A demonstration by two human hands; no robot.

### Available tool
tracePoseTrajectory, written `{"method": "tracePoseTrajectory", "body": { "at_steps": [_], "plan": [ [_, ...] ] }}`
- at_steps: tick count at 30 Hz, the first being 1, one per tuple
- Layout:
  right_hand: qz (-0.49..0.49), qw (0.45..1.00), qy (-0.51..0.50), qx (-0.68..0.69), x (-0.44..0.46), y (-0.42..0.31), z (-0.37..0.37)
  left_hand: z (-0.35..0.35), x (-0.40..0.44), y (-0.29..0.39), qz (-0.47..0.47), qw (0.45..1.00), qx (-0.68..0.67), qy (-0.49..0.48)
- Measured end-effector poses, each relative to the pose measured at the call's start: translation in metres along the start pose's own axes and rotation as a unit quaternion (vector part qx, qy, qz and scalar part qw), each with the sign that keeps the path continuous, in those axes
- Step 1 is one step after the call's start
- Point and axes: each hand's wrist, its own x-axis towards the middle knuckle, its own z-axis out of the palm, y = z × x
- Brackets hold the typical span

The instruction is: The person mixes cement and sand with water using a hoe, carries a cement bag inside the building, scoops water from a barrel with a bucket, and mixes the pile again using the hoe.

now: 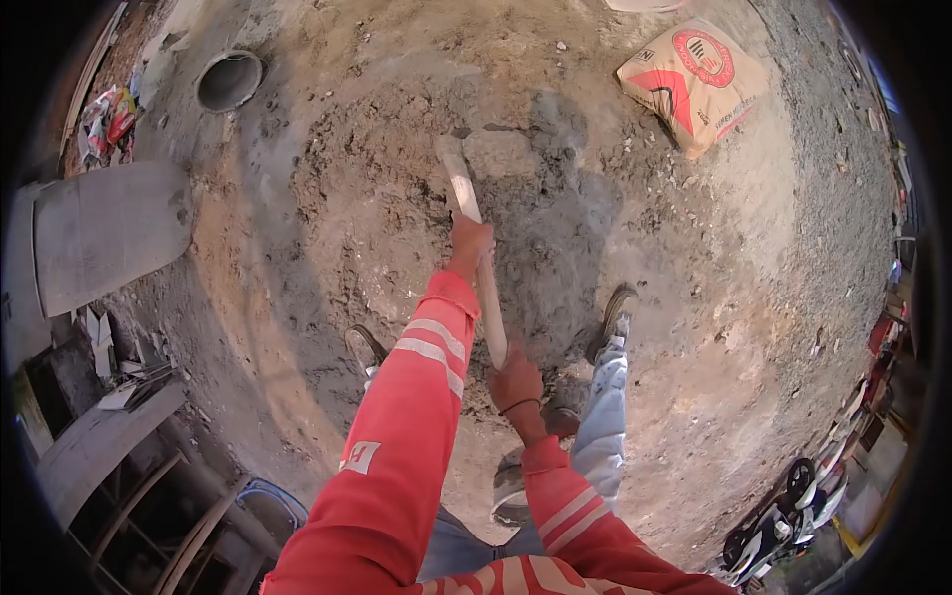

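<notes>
Wooden handle [490, 297] centre, long axis 5-to-11 o'clock, far end toward 11, in mud [397, 149] | my left hand [472, 243] wrapped mid-handle, my right hand [517, 380] round near end | bag [694, 84] 1–2 o'clock, bucket [229, 81] 10–11

Far end of the tool [456, 151] is kinda lost in the mud [397, 164], pale thing [645, 4] up top's cut off.

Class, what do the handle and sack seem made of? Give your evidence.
Handle: probably wood, worn matt, from its pale tan colour and uneven shaft.
Sack: likely matt printed paper, from its brown ground and crisp corners; woven plastic is possible.
</notes>
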Motion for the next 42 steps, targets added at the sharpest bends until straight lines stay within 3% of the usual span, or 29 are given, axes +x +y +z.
{"method": "tracePoseTrajectory", "body": {
  "at_steps": [2,4,6,7,9,12,15,16,17,19,20,22,23,26,28,31,34,36,40,42],
  "plan": [
    [0.018,1.0,-0.024,0.003,-0.056,0.02,0.004,-0.014,-0.026,-0.032,-0.098,0.984,-0.107,-0.102],
    [0.012,0.999,-0.036,-0.004,-0.113,0.056,0.025,-0.027,-0.098,-0.072,-0.089,0.981,-0.153,-0.084],
    [0.072,0.994,-0.084,0.015,-0.177,0.084,0.035,-0.031,-0.159,-0.128,-0.136,0.984,-0.113,-0.039],
    [0.097,0.989,-0.103,0.031,-0.206,0.103,0.043,-0.04,-0.203,-0.113,-0.153,0.985,-0.077,-0.005],
    [0.123,0.982,-0.142,0.01,-0.247,0.102,0.025,-0.046,-0.238,-0.149,-0.175,0.984,-0.039,0.001],
    [0.07,0.994,-0.074,-0.024,-0.261,0.102,0.027,-0.047,-0.236,-0.181,-0.164,0.986,0.004,0.025],
    [0.029,0.998,-0.064,-0.004,-0.19,0.093,0.016,-0.049,-0.207,-0.061,-0.079,0.994,-0.079,0.01],
    [-0.011,0.998,-0.02,0.06,-0.154,0.106,0.028,-0.045,-0.189,-0.019,-0.066,0.989,-0.128,-0.009],
    [-0.054,0.998,0.015,0.01,-0.111,0.076,-0.005,-0.038,-0.174,0.031,-0.005,0.992,-0.123,0.009],
    [-0.109,0.989,0.051,0.083,-0.014,0.053,-0.029,-0.017,-0.114,0.091,0.144,0.978,-0.148,-0.003],
    [-0.182,0.971,0.111,0.108,0.038,0.038,-0.045,-0.002,-0.086,0.121,0.214,0.97,-0.114,0.017],
    [-0.24,0.951,0.167,0.105,0.139,0.007,-0.078,0.03,-0.045,0.17,0.276,0.959,0.002,0.064],
    [-0.223,0.957,0.137,0.121,0.18,-0.007,-0.097,0.051,-0.023,0.184,0.315,0.938,0.077,0.12],
    [-0.274,0.936,0.183,0.127,0.282,-0.005,-0.099,0.108,0.05,0.172,0.298,0.929,0.177,0.127],
    [-0.188,0.965,0.144,0.112,0.283,0.004,-0.092,0.13,0.076,0.153,0.27,0.928,0.227,0.121],
    [-0.114,0.984,0.106,0.082,0.247,-0.002,-0.088,0.122,0.084,0.131,0.247,0.947,0.191,0.079],
    [-0.077,0.988,0.097,0.095,0.2,-0.013,-0.09,0.103,0.078,0.108,0.388,0.865,0.289,0.136],
    [-0.051,0.991,0.089,0.086,0.17,-0.009,-0.077,0.095,0.035,0.106,0.187,0.965,0.185,0.004],
    [-0.007,0.995,0.078,0.062,0.092,0.017,-0.05,0.091,0.021,0.031,0.17,0.968,0.187,-0.009],
    [0.043,0.997,0.046,0.047,0.028,0.03,-0.033,0.071,-0.038,0.028,0.018,0.997,0.056,-0.041]
  ]
}}
